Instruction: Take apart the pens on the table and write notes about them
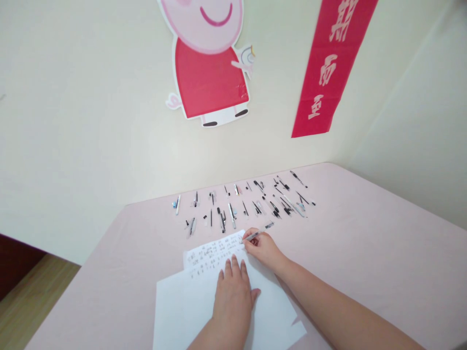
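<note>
Between the fingers of my right hand (263, 249) is a slim clear pen (260, 232), slanted up to the right. Its tip end is by the upper right part of a sheet covered in rows of handwriting (211, 251). My left hand (233, 296) lies palm down, fingers stretched out, on a blank white sheet of paper (182, 306). This blank sheet covers the lower part of the written one. The exact contact of the pen tip with the paper is too small to tell.
Rows of pens and pen parts (222, 218) lie along the back of the pink tabletop (365, 233). Behind it, a wall bears a cartoon pig cutout (209, 78) and a red banner (321, 92). Wooden floor (32, 282) shows past the table's left edge.
</note>
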`<state>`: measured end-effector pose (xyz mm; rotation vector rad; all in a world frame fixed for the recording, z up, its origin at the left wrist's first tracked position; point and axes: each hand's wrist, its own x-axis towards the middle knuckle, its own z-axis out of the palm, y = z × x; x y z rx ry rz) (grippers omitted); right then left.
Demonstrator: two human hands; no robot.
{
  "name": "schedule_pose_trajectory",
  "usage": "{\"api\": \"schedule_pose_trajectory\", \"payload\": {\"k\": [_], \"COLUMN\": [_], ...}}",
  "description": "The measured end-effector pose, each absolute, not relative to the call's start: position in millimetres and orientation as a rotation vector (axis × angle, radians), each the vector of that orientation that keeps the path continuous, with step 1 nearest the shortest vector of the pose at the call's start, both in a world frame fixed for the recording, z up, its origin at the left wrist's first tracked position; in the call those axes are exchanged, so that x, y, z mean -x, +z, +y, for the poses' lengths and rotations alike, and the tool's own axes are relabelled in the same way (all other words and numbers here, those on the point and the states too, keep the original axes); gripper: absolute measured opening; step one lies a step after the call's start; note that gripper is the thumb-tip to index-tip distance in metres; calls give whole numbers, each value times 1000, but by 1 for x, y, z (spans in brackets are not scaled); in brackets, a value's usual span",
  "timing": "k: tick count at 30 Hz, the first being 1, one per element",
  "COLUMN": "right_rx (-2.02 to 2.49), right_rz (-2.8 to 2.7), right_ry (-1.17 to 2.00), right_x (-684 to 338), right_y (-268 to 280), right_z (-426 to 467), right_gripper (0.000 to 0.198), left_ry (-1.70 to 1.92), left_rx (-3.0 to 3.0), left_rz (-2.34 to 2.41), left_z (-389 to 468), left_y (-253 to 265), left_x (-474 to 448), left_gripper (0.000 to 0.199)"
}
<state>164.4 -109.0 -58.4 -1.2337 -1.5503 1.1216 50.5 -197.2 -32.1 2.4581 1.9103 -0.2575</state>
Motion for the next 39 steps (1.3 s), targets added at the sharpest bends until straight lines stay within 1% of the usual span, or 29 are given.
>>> {"api": "schedule_pose_trajectory", "payload": {"k": [4, 12, 23, 29, 39], "right_rx": [1219, 1233, 1306, 1281, 1303], "right_rz": [-1637, -1774, -1842, -1913, -1939], "right_ry": [1061, 968, 937, 837, 819], "right_x": [-168, -171, -169, -169, -168], "right_y": [-64, -66, -57, -54, -57], "right_z": [-107, -110, -113, -116, -114], "right_gripper": [5, 14, 10, 9, 10], "left_ry": [-269, -265, -268, -252, -217], "left_rx": [-2437, -2422, -2440, -2458, -2455], "left_rz": [1897, 1870, 1917, 1923, 1920], "left_z": [-196, -193, -196, -196, -195], "left_y": [-26, -19, -23, -21, -18], "left_x": [-50, -49, -52, -52, -52], "left_gripper": [62, 64, 62, 59, 59]}}
